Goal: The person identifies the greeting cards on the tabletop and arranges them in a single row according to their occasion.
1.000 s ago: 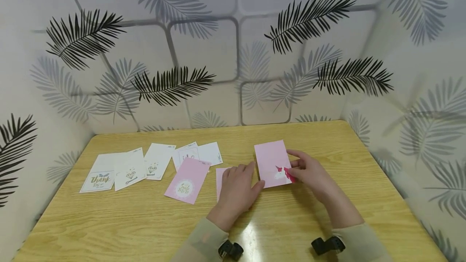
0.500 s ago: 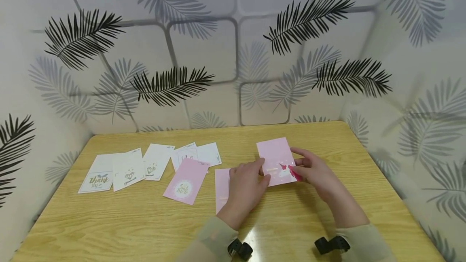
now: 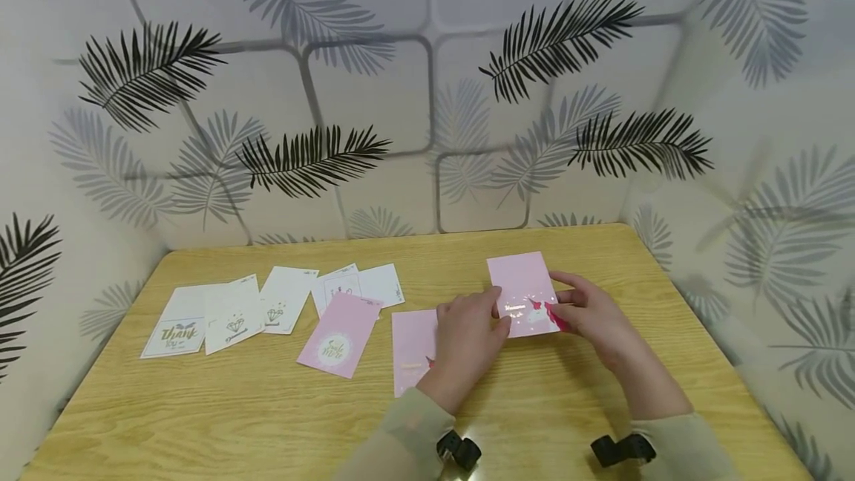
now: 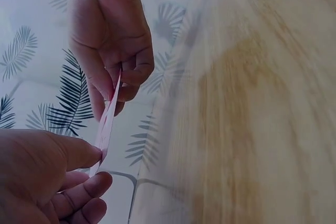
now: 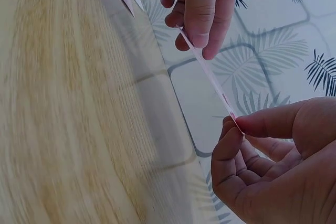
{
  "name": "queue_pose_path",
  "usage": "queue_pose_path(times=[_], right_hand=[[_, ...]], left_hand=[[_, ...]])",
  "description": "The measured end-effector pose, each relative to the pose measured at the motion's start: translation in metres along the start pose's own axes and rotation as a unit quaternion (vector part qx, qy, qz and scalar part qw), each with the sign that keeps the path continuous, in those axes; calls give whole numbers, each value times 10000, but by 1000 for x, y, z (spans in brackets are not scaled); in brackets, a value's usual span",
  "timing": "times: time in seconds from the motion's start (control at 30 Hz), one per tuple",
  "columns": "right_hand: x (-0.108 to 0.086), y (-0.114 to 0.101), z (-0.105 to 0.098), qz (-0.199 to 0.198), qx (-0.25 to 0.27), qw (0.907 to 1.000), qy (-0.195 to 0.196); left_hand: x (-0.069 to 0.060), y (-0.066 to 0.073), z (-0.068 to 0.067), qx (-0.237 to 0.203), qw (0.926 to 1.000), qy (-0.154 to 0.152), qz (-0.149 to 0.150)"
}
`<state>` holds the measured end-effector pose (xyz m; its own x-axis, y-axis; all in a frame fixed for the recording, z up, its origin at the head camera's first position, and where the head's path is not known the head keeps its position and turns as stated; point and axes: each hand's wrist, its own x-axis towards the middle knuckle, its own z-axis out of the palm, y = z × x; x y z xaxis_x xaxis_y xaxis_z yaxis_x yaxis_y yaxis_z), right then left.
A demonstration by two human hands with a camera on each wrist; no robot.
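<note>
A pink card (image 3: 519,280) with a white and red unicorn in its lower right corner is held up over the right half of the table. My left hand (image 3: 467,340) pinches its left edge between thumb and fingers. On the opposite edge, the thumb and fingers of my right hand (image 3: 594,321) pinch the card near the unicorn. Both wrist views show the card (image 4: 106,129) edge-on, stretched between the two hands and apart from the table. Another pink unicorn card (image 3: 410,351) lies flat, partly hidden behind my left hand and forearm.
A pink card with a round white emblem (image 3: 347,325) overlaps white cards (image 3: 384,282) on the wooden table (image 3: 200,421). Farther left lie a diamond card (image 3: 287,288), another diamond card (image 3: 234,318) and a "Thank you" card (image 3: 175,332). A leaf-patterned backdrop (image 3: 414,110) stands behind.
Both hands and the held card have shifted right. My left hand has come from over the lying pink card to the held card's left edge, uncovering more of the lying one.
</note>
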<state>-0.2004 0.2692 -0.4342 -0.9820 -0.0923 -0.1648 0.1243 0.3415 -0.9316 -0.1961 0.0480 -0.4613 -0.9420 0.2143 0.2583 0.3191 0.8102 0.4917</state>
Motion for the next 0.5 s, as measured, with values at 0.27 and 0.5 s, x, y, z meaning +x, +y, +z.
queue_pose_path(times=[0.27,0.5], right_hand=[[3,10,-15,-20,-43,9998,167],[2,17,-30,43,-246,9994,239]], left_hand=[[7,14,8,152,9998,-91,101],[12,26,18,282,9990,-317,110]])
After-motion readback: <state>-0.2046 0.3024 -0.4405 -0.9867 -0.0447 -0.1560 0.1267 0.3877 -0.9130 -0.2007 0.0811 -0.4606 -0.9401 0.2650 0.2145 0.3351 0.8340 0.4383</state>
